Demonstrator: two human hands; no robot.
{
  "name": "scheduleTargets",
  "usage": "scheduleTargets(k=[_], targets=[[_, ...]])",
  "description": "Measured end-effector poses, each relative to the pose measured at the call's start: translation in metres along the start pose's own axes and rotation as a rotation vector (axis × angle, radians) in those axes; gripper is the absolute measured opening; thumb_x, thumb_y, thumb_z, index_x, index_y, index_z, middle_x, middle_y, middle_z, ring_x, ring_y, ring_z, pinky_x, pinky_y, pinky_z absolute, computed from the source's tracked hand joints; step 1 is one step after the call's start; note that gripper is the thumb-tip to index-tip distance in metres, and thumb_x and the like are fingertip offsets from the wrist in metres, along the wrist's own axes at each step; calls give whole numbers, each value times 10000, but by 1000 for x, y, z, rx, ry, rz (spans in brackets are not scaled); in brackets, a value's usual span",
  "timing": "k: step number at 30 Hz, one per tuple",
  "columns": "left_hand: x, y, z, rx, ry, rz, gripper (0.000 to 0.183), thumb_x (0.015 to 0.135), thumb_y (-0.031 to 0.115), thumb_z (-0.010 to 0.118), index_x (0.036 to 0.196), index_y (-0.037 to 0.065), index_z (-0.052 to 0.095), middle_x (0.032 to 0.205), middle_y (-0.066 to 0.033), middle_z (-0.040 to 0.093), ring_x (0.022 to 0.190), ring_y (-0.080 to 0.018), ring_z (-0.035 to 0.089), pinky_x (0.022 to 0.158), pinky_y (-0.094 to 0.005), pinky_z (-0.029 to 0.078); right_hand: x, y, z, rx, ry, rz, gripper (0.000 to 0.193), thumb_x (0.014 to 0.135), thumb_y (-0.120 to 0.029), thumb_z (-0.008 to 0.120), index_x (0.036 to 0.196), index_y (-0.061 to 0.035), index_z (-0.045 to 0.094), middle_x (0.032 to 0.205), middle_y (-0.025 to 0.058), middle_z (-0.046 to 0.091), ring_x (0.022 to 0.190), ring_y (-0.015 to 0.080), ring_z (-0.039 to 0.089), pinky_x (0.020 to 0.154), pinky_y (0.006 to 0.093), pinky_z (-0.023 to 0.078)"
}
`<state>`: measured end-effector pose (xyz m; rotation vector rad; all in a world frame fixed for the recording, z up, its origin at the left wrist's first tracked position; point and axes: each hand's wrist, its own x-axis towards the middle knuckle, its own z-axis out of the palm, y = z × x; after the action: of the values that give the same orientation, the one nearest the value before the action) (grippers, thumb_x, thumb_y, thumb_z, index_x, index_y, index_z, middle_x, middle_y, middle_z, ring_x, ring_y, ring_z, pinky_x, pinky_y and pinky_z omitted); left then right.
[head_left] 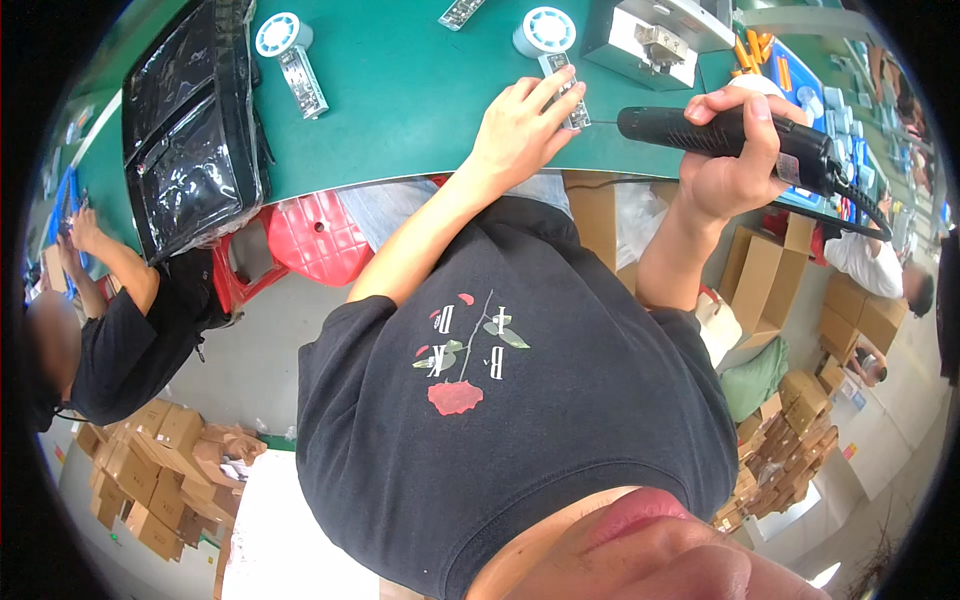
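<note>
Against the green table top, my left hand [528, 128] holds a narrow clear-cased circuit board [553, 66], its fingers bent over the board's edge and face. A round white-and-blue part [548, 32] sits at the far end of that board. My right hand [735, 150] is wrapped around a black electric screwdriver [655, 126] lying nearly level. Its thin bit points left, with the tip close beside the near end of the board; whether it touches cannot be seen. The fingers of my left hand hide the board's middle.
Farther left lies a similar board [303, 86] with a round part [284, 36]. Another board [462, 12] is at the far edge. A metal fixture [655, 45] stands behind the screwdriver. A black plastic-covered case [190, 130] occupies the left, near a co-worker's hand [88, 232]. Orange-handled tools [752, 52] are at right.
</note>
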<state>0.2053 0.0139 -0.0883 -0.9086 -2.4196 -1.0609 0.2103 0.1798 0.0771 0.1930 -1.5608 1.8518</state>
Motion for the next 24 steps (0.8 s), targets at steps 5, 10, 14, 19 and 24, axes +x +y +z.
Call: scheduleTargets(k=[5, 10, 14, 19, 24], targets=[[1, 1, -1, -2, -5, -1, 570, 797, 223, 838, 1321, 96, 656, 1420, -82, 601, 1002, -278, 626, 880, -391, 551, -3, 1, 0, -155, -28, 26, 82, 925, -40, 578, 987, 13, 571, 740, 211, 640, 529, 251, 585, 525, 398, 559], [1, 0, -1, -9, 7, 0, 570, 793, 222, 841, 1318, 98, 658, 1415, -81, 604, 994, -280, 627, 878, -392, 551, -3, 2, 2, -147, -32, 10, 85, 916, -22, 582, 992, 16, 570, 729, 209, 637, 525, 253, 587, 517, 399, 558], [1, 1, -1, -26, 9, -6, 563, 789, 212, 843, 1309, 96, 663, 1406, -79, 609, 995, -278, 629, 881, -390, 551, -4, 5, 6, -11, -8, -4, 126, 898, 10, 656, 964, 30, 551, 676, 176, 651, 502, 210, 617, 508, 305, 550], [2, 1, -1, -11, 7, -12, 563, 780, 212, 850, 1300, 95, 669, 1397, -74, 615, 999, -270, 632, 887, -383, 552, -6, 6, 5, -105, -40, -4, 89, 905, -15, 614, 966, 25, 563, 681, 181, 624, 504, 231, 589, 502, 357, 552], [2, 2, 0, -7, 9, -12, 562, 775, 213, 852, 1295, 98, 673, 1391, -67, 620, 1005, -266, 635, 889, -382, 551, -8, 11, 5, -185, -42, -22, 73, 905, -33, 604, 945, 10, 559, 678, 175, 603, 502, 236, 569, 482, 371, 546]])
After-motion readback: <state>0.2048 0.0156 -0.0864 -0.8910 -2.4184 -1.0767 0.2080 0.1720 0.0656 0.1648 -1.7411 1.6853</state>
